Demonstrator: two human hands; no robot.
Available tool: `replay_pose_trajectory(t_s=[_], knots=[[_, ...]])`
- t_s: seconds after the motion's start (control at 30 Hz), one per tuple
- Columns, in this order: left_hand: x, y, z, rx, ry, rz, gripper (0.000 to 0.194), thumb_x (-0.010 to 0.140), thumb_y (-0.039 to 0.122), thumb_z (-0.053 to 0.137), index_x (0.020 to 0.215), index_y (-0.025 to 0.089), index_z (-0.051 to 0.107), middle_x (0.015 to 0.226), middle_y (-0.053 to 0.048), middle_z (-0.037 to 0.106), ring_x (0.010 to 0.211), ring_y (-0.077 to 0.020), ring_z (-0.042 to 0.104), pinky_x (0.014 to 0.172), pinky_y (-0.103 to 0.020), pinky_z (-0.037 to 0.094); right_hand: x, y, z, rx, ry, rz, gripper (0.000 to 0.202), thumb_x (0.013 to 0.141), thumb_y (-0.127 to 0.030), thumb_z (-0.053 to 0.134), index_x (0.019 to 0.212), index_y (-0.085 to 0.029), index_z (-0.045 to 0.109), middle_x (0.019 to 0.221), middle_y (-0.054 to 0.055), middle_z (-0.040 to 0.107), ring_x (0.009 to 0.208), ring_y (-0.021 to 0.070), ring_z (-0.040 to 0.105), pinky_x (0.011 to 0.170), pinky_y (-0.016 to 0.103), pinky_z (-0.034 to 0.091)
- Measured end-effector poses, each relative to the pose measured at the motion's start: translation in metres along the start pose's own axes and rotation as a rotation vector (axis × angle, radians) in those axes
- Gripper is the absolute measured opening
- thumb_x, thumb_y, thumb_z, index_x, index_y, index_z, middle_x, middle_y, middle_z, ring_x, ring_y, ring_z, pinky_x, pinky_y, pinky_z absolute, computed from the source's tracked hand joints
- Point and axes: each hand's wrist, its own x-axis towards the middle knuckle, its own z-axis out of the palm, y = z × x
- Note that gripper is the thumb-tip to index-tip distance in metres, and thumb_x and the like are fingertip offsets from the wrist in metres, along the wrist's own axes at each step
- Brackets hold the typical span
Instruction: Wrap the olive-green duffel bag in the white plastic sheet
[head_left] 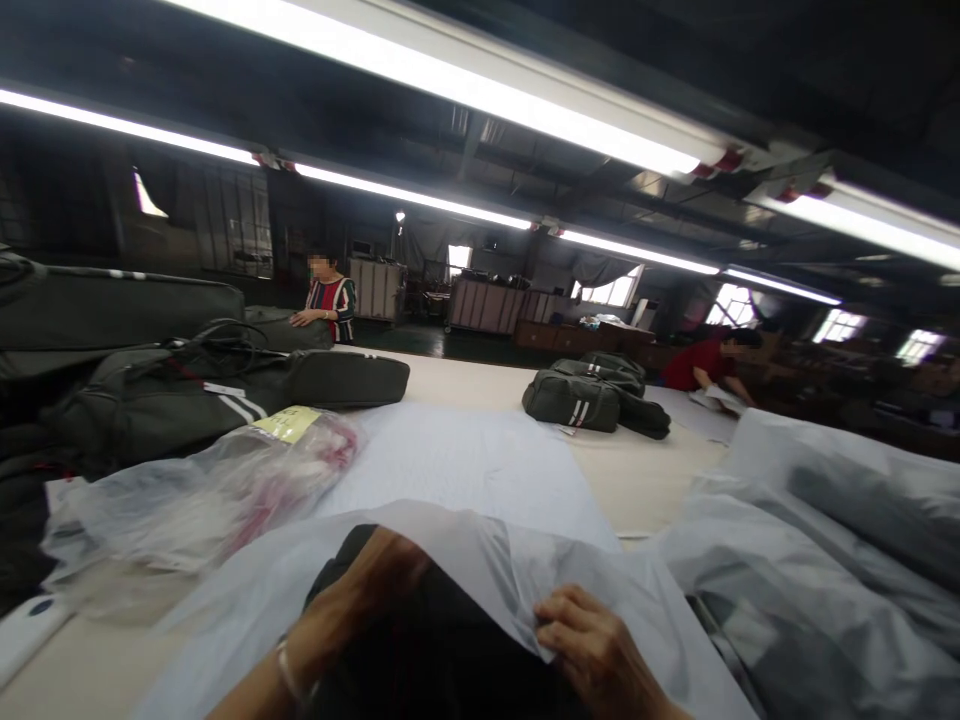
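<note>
A dark bag (450, 640) lies at the bottom centre, partly inside a translucent white plastic bag (465, 535). My left hand (382, 570), with a light band at the wrist, is on the dark bag's upper left part, under the plastic's edge; its fingertips are blurred and hidden. To the right, my right hand (581, 635) has its fingers closed on the rim of the plastic bag. White sheets (465, 460) lie flat on the table beyond both hands.
Dark green bags (172, 390) and crumpled clear plastic (225, 480) are at left. Plastic-wrapped bags (840, 560) fill the right. More green bags (577, 395) stand farther back on the table (457, 385). Two people (330, 300) (697, 365) are beyond.
</note>
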Motion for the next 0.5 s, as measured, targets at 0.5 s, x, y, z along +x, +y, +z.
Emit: replay_pose_trajectory(t_s=[0.5], knots=[[-0.063, -0.058, -0.096, 0.311, 0.403, 0.134, 0.025, 0.090, 0.002, 0.044, 0.088, 0.018, 0.063, 0.077, -0.001, 0.064, 0.076, -0.0180, 0.062, 0.092, -0.039, 0.047, 0.013, 0.012, -0.061, -0.113, -0.073, -0.088, 0.024, 0.087, -0.003, 0.049, 0.086, -0.022, 0.065, 0.085, 0.003, 0.070, 0.086, 0.0168, 0.063, 0.075, 0.029, 0.051]])
